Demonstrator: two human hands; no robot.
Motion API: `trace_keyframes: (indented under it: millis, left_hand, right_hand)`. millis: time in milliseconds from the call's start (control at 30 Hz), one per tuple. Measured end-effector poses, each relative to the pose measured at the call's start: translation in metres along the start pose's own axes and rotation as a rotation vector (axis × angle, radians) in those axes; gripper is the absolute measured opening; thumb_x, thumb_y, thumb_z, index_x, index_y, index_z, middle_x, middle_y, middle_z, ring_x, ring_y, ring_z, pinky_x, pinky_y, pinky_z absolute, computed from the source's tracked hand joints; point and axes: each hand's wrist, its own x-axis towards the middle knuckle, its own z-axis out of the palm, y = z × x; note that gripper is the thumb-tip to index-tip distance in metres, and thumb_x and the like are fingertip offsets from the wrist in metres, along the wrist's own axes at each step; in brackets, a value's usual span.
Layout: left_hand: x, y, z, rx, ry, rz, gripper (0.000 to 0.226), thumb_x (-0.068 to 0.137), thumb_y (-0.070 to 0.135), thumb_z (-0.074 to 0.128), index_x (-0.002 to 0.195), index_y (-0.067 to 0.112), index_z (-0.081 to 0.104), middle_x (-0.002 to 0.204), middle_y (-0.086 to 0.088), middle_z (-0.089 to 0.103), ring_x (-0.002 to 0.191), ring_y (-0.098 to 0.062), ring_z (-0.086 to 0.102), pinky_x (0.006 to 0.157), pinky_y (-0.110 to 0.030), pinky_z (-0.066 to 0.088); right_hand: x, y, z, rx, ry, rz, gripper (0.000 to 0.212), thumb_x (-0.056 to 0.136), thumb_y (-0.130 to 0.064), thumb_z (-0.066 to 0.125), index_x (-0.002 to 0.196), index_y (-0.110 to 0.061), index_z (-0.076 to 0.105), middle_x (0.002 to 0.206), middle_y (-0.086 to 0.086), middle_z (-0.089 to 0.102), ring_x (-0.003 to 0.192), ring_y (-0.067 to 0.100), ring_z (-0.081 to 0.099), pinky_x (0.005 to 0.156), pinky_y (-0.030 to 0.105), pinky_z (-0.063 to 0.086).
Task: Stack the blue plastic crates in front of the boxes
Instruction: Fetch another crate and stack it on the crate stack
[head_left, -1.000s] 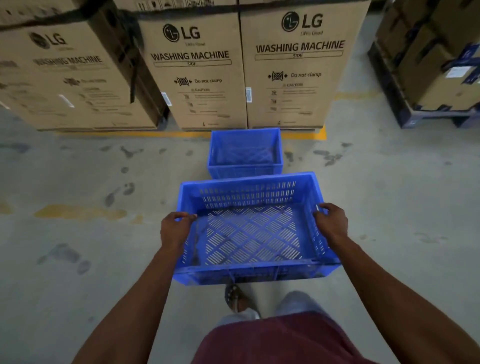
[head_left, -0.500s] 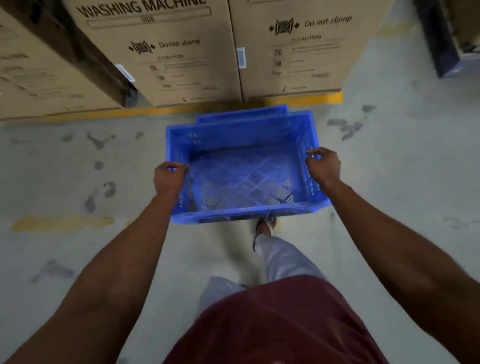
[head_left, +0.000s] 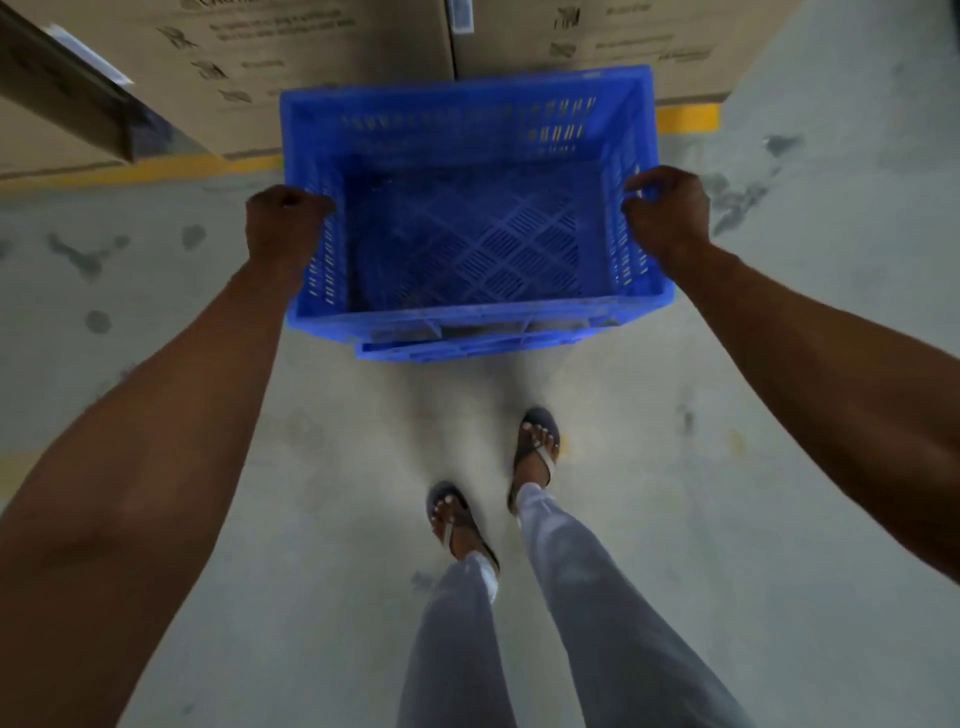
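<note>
— So, where is the crate that matters?
— The upper blue crate (head_left: 467, 208) hangs in both hands, directly over the lower blue crate (head_left: 467, 349), of which only a strip of rim shows under the near edge, at 6 o'clock of the carried one. Whether the two already touch I cannot tell.
— And the hands?
— The left hand (head_left: 283, 228) sits at 9 o'clock on the short left wall, fingers curled over the rim. The right hand (head_left: 667, 215) sits at 3 o'clock on the opposite wall, fingers hooked over that rim too. Both grip firmly; neither is nearer than the other.
— Which way does the crate run?
— Its long axis lies from 9 to 3, across the body. The lower rim peeks out toward 6 and slightly right of centre, so I judge the set-down turns on going straight down with a small pull toward the feet.
— What lies beyond?
— At 12 o'clock stand the cardboard boxes (head_left: 332, 62), just behind the far wall, with a yellow floor line (head_left: 688, 118) along their foot.
— Any writing readable?
— Printed lines and pictograms show on the boxes, too blurred to read. No brand can be made out.
</note>
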Motion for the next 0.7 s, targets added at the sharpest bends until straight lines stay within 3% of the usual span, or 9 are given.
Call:
trace_keyframes:
  millis: [133, 233, 300, 367, 433, 500, 600, 700]
  left_hand:
    - [0.032, -0.028, 0.015, 0.034, 0.011, 0.069, 0.048, 0.049, 0.049, 0.065, 0.081, 0.016, 0.079, 0.074, -0.003, 0.069, 0.067, -0.016, 0.065, 0.061, -0.031, 0.052]
    - [0.030, -0.044, 0.022, 0.169, 0.042, 0.154, 0.052, 0.058, 0.056, 0.072, 0.102, 0.028, 0.074, 0.107, -0.008, 0.071, 0.102, -0.027, 0.069, 0.084, -0.042, 0.060]
    - [0.010, -0.053, 0.029, 0.355, 0.027, 0.196, 0.058, 0.073, 0.053, 0.077, 0.125, 0.033, 0.062, 0.138, -0.014, 0.052, 0.127, -0.037, 0.054, 0.105, -0.050, 0.049]
    - [0.000, -0.071, 0.034, 0.426, 0.013, 0.245, 0.066, 0.085, 0.045, 0.075, 0.144, 0.025, 0.051, 0.153, -0.017, 0.038, 0.136, -0.041, 0.046, 0.110, -0.051, 0.042]
    - [0.001, -0.089, 0.034, 0.455, 0.028, 0.293, 0.075, 0.091, 0.038, 0.069, 0.157, 0.019, 0.038, 0.163, -0.020, 0.029, 0.141, -0.045, 0.043, 0.111, -0.053, 0.042]
    - [0.008, -0.099, 0.035, 0.557, 0.013, 0.337, 0.082, 0.092, 0.039, 0.068, 0.161, 0.018, 0.030, 0.169, -0.022, 0.015, 0.150, -0.043, 0.030, 0.115, -0.056, 0.038]
    - [0.011, -0.103, 0.043, 0.786, 0.058, 0.354, 0.087, 0.082, 0.056, 0.073, 0.154, 0.021, 0.039, 0.170, -0.023, -0.004, 0.159, -0.038, 0.003, 0.120, -0.061, 0.025]
    - [0.010, -0.098, 0.053, 0.870, 0.086, 0.341, 0.090, 0.078, 0.070, 0.070, 0.150, 0.024, 0.043, 0.169, -0.023, -0.008, 0.158, -0.039, -0.003, 0.117, -0.065, 0.022]
  right_hand:
    - [0.008, -0.002, 0.024, -0.057, 0.030, -0.067, 0.030, 0.072, -0.030, 0.064, 0.098, -0.028, 0.077, 0.090, -0.001, 0.072, 0.085, 0.016, 0.069, 0.079, 0.027, 0.053]
    - [0.003, 0.004, 0.037, -0.125, 0.047, -0.152, 0.041, 0.073, -0.032, 0.062, 0.112, -0.027, 0.073, 0.115, 0.010, 0.070, 0.102, 0.024, 0.069, 0.085, 0.026, 0.050]
    - [-0.005, 0.013, 0.040, -0.276, 0.032, -0.157, 0.065, 0.072, -0.043, 0.062, 0.135, -0.030, 0.056, 0.148, 0.015, 0.047, 0.131, 0.035, 0.051, 0.106, 0.044, 0.044]
    - [-0.012, 0.025, 0.042, -0.410, 0.041, -0.058, 0.090, 0.077, -0.052, 0.063, 0.155, -0.029, 0.025, 0.162, 0.019, 0.022, 0.144, 0.046, 0.032, 0.112, 0.063, 0.032]
    - [-0.018, 0.036, 0.045, -0.417, 0.035, -0.051, 0.102, 0.078, -0.050, 0.060, 0.161, -0.023, 0.006, 0.160, 0.024, 0.024, 0.139, 0.051, 0.037, 0.110, 0.064, 0.035]
    - [-0.019, 0.046, 0.050, -0.481, 0.054, -0.089, 0.103, 0.080, -0.035, 0.063, 0.161, -0.020, 0.002, 0.152, 0.024, 0.033, 0.131, 0.051, 0.046, 0.106, 0.059, 0.042]
    - [-0.020, 0.041, 0.054, -0.570, 0.115, -0.105, 0.102, 0.082, -0.026, 0.068, 0.160, -0.016, 0.004, 0.142, 0.026, 0.043, 0.124, 0.050, 0.052, 0.101, 0.056, 0.044]
    - [-0.014, 0.043, 0.057, -0.565, 0.218, -0.145, 0.101, 0.079, -0.032, 0.070, 0.158, -0.013, 0.010, 0.134, 0.029, 0.049, 0.117, 0.051, 0.057, 0.099, 0.055, 0.046]
